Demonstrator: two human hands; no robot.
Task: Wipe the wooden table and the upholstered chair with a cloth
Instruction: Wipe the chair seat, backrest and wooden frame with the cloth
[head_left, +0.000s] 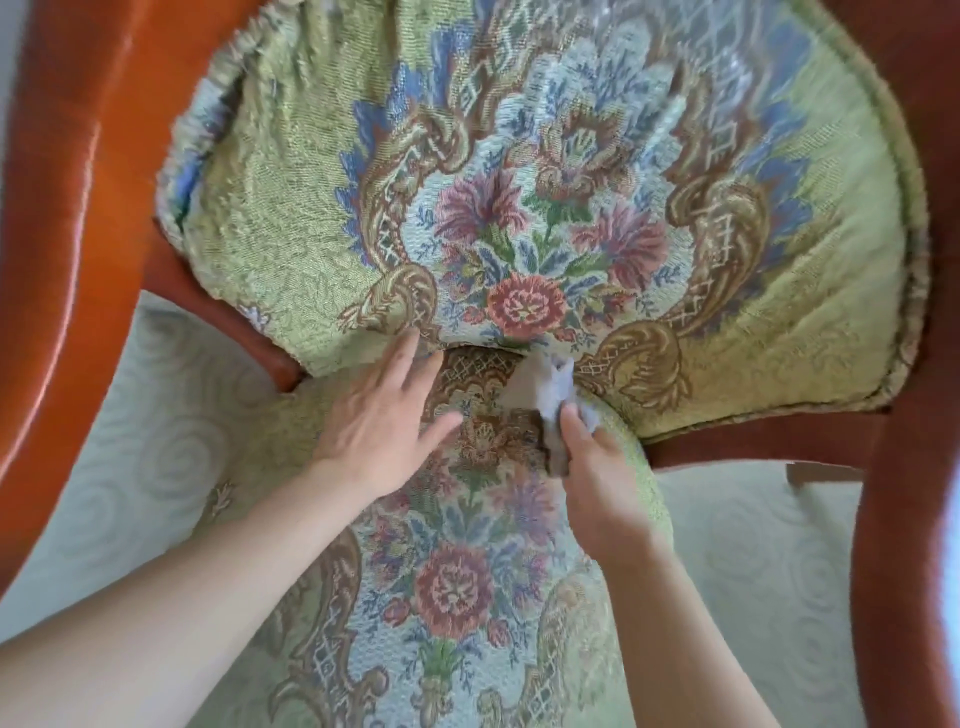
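1. Presently, my right hand (597, 478) is clenched around the cloth (550, 395), a pale grey, bunched piece. Its free end sticks up past my fingers and touches the crease where the seat meets the backrest.
2. My left hand (379, 421) holds nothing. It lies flat, fingers spread, on the seat cushion (457, 587) just left of the cloth, with the fingertips reaching the foot of the backrest.
3. The upholstered chair (519, 208) fills the view. Its fabric is green with a woven floral medallion in red, purple and blue, framed by brown scrollwork; the same pattern shows on seat and backrest.
4. The backrest cushion bulges forward over the rear of the seat, and the cloth sits at that junction, near the centre line of the pattern.
5. The polished reddish-brown wooden frame (67, 234) curves down both sides as armrests.
6. Beneath the chair lies a pale floor covering (156, 441) with a faint swirl pattern.
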